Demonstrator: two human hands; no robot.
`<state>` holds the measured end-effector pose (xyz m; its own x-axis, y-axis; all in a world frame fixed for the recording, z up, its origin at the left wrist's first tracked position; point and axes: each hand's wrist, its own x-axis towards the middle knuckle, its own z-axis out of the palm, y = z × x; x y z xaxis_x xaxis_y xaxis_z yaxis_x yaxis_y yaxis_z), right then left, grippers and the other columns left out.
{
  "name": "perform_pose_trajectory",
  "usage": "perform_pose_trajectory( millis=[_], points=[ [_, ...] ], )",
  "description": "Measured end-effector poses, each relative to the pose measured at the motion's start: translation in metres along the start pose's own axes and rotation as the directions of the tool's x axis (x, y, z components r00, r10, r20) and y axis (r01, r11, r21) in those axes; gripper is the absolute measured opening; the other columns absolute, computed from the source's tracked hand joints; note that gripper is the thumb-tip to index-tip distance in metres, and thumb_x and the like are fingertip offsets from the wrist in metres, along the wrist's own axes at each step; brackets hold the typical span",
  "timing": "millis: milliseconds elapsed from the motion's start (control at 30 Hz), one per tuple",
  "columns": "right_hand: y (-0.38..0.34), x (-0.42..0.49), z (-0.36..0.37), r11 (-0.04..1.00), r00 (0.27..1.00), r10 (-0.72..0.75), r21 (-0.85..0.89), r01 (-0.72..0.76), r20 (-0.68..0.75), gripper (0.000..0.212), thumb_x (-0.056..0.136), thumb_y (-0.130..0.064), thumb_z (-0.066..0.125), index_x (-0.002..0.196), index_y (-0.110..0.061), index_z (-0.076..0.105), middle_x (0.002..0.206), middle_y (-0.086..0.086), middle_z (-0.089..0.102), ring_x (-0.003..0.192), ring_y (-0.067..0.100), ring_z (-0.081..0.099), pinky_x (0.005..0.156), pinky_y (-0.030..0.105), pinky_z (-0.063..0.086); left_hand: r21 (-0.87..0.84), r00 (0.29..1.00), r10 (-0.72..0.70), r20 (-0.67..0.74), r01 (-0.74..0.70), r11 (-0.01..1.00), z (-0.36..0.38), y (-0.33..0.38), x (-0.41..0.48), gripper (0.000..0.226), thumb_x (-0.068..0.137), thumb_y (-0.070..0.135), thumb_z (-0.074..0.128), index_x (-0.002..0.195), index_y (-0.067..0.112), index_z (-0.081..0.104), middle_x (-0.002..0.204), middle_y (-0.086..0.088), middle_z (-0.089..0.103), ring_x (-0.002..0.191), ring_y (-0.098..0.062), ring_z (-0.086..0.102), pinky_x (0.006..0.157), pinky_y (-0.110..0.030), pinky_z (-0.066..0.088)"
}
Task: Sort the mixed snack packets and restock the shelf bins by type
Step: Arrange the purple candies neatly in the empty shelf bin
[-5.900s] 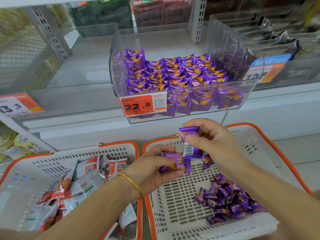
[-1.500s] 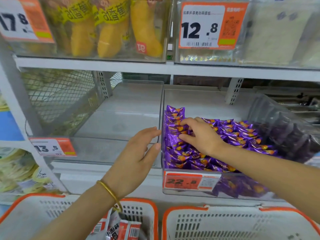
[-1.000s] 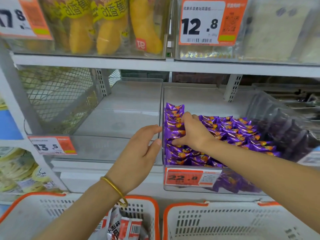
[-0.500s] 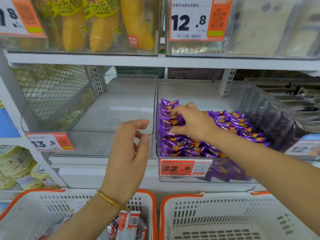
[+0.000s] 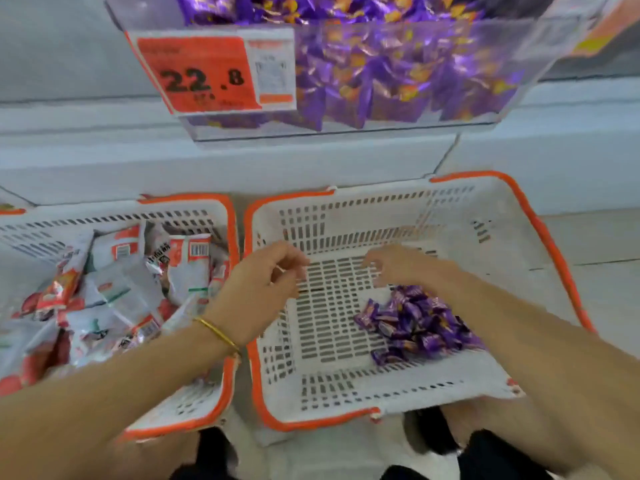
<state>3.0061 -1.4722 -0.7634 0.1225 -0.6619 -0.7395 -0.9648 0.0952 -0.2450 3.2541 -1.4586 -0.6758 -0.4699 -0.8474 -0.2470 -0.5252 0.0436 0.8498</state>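
Above you, an orange price label (image 5: 204,72) reads 22.8, a white code panel (image 5: 272,72) touching its right edge. Pale floor tiles (image 5: 602,244) lie at your right; a black shape (image 5: 485,455) at the bottom edge is too blurred to identify.

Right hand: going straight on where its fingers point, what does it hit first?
The right hand likely meets the bare slotted floor of the right basket; the left hand sits further along. Depth unclear.

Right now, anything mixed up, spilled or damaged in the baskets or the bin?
Nothing stands out. Purple packets sit only in the right basket, red-and-white packets only in the left basket, and the clear bin holds purple ones alone.
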Motion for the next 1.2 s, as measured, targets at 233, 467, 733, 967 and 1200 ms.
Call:
perform_pose_trajectory(
  millis=[233,467,733,967,1200],
  points=[
    [0.058,0.059,0.138,0.823,0.984,-0.08,-0.546,0.154,0.157,0.098,0.081,-0.065,0.056,0.146,-0.044,-0.013,0.159,0.007,-0.014,0.142,0.047,0.003,0.104,0.068,0.021,0.015,0.993,-0.121,0.003,0.121,0.993,0.01,-0.01,-0.003,0.03,0.091,0.001,0.047,0.098,0.027,0.059,0.095,0.008,0.061,0.076,-0.004,0.062,0.062,-0.011,0.046],
    [0.057,0.06,0.17,0.873,0.993,0.096,-0.473,-0.116,-0.066,0.073,0.094,-0.046,0.05,0.148,-0.032,0.003,0.152,0.023,0.01,0.134,0.05,0.019,0.098,0.062,0.036,0.042,0.983,-0.176,0.057,0.174,0.984,0.01,-0.008,0.008,0.028,0.093,0.006,0.047,0.1,0.032,0.057,0.099,0.012,0.061,0.079,-0.001,0.062,0.066,-0.021,0.052],
    [0.043,0.056,0.155,0.988,0.985,0.068,-0.125,-0.089,-0.159,0.052,0.092,-0.016,0.056,0.137,-0.023,0.033,0.13,0.013,0.036,0.11,0.033,0.046,0.081,0.039,0.049,-0.02,0.973,-0.226,0.054,0.227,0.974,0.005,-0.007,0.004,0.027,0.093,0.003,0.046,0.103,0.026,0.058,0.1,0.009,0.06,0.081,-0.003,0.062,0.065,-0.041,0.053],
    [-0.023,0.004,0.03,0.222,0.957,0.039,0.936,0.274,-0.289,0.048,0.08,-0.013,0.073,0.123,-0.025,0.055,0.116,0.0,0.059,0.092,0.015,0.062,0.074,0.022,0.052,-0.105,0.98,-0.193,0.054,0.198,0.975,-0.004,0.0,0.012,0.022,0.094,0.004,0.048,0.11,0.016,0.057,0.106,-0.001,0.056,0.084,-0.012,0.065,0.064,-0.022,0.056],
    [-0.096,-0.083,-0.031,-0.314,0.927,-0.15,0.905,0.286,-0.345,0.026,0.072,-0.008,0.063,0.096,-0.018,0.067,0.084,0.014,0.069,0.063,0.024,0.067,0.062,0.038,0.056,-0.592,0.916,-0.282,0.286,0.4,0.7,-0.015,0.029,0.0,0.068,0.086,0.026,0.06,0.145,0.025,0.026,0.132,-0.01,0.051,0.108,-0.028,0.06,0.079,-0.039,0.058]
  ],
)
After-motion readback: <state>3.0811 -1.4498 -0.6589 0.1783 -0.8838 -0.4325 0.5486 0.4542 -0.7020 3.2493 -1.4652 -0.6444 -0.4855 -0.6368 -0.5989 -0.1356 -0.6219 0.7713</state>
